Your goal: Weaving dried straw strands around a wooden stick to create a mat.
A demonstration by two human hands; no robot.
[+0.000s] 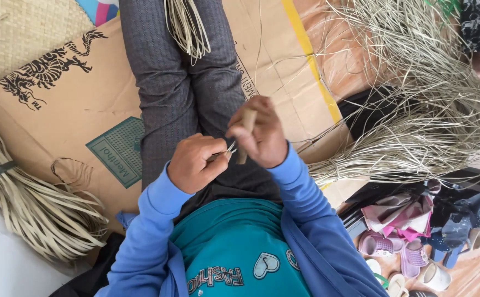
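Hands [229,148] closed on wooden handle [245,135], perhaps thin strips, over brown cardboard [58,110] with green rectangular label [116,148]

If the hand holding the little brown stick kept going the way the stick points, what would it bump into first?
Probably the person's own lap. The right hand holds the brown stick pointing up the picture, toward the grey trousers. Farther along that line hangs a bundle of pale straw strips. Depth is hard to judge here.

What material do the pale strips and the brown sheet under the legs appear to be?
The strips look like dried plant fibre, perhaps reed or palm leaf: flat, matt, straw-coloured, curling. The sheet looks like cardboard: matt brown, creased, with printing. The right hand holds a tan, possibly wooden, stick.
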